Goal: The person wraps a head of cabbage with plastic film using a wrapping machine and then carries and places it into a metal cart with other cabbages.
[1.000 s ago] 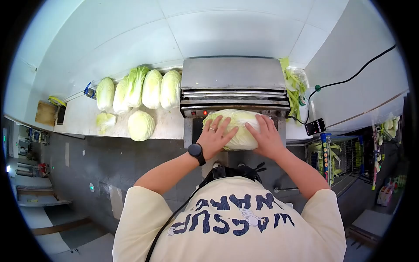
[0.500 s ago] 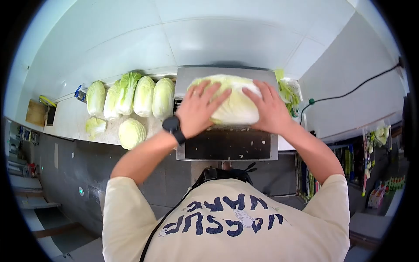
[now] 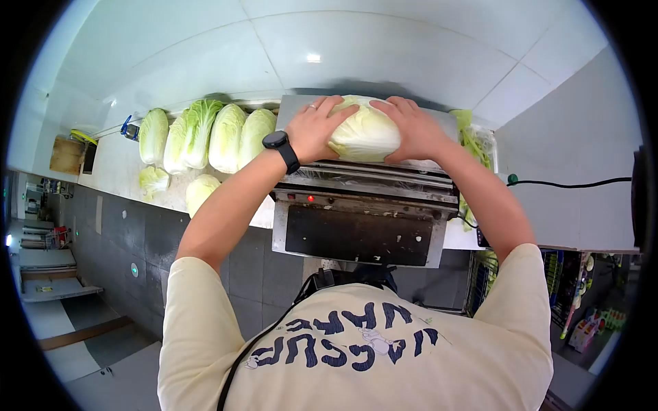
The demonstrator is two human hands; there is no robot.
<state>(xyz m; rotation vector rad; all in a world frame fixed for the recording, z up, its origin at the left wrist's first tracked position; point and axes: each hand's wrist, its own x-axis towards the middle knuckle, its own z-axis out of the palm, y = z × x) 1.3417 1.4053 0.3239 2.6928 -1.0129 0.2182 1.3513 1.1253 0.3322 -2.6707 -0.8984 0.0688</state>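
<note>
In the head view, the cabbage (image 3: 367, 133) lies crosswise between the two hands, over the metal top (image 3: 295, 105) of the machine (image 3: 384, 209), behind its rollers (image 3: 384, 175); whether it rests on that top or is held just above it, I cannot tell. The left hand (image 3: 315, 133), with a watch (image 3: 276, 140) on its wrist, grasps one end, fingers bent over the far side; the right hand (image 3: 417, 130) grasps the other end, fingers curved round it likewise. A red light (image 3: 310, 198) glows on the machine's front, above a dark plate (image 3: 356, 234) dotted with scraps; to the left, on the counter (image 3: 106, 161), five more cabbages (image 3: 227, 137) stand in a row, with a loose leaf (image 3: 153, 181) and a round cabbage (image 3: 200, 194), partly hidden by the left forearm, before them; green trimmings (image 3: 473, 144) lie right of the machine; a black cord (image 3: 576, 184) runs along the wall (image 3: 569, 137).
</note>
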